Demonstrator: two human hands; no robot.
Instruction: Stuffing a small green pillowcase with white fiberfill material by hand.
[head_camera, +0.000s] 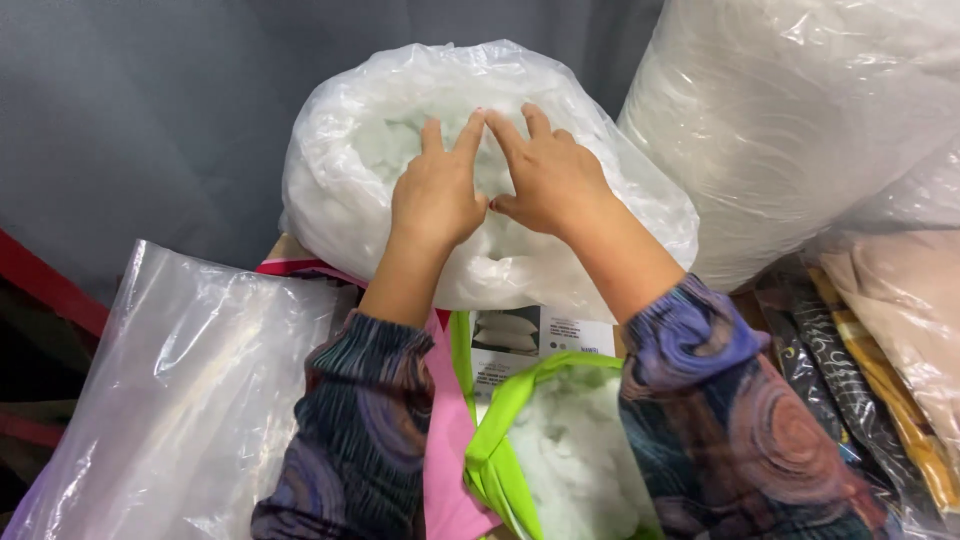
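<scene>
A big clear plastic bag (340, 170) full of white fibre stuffing (385, 140) lies ahead of me with its mouth open. My left hand (436, 190) and my right hand (545, 172) reach into that mouth side by side, palms down and fingertips pressed into the stuffing. Whether the fingers have closed on a tuft I cannot tell. Below my arms, a lime-green fabric cover (495, 430) gapes open with more white stuffing (570, 460) inside it.
A large plastic-wrapped roll of white wadding (790, 120) stands at the right. An empty clear plastic bag (190, 390) lies at lower left. Pink fabric (445, 430), a printed card (520, 340) and wrapped patterned fabrics (860, 390) lie around. A grey wall (130, 110) stands behind.
</scene>
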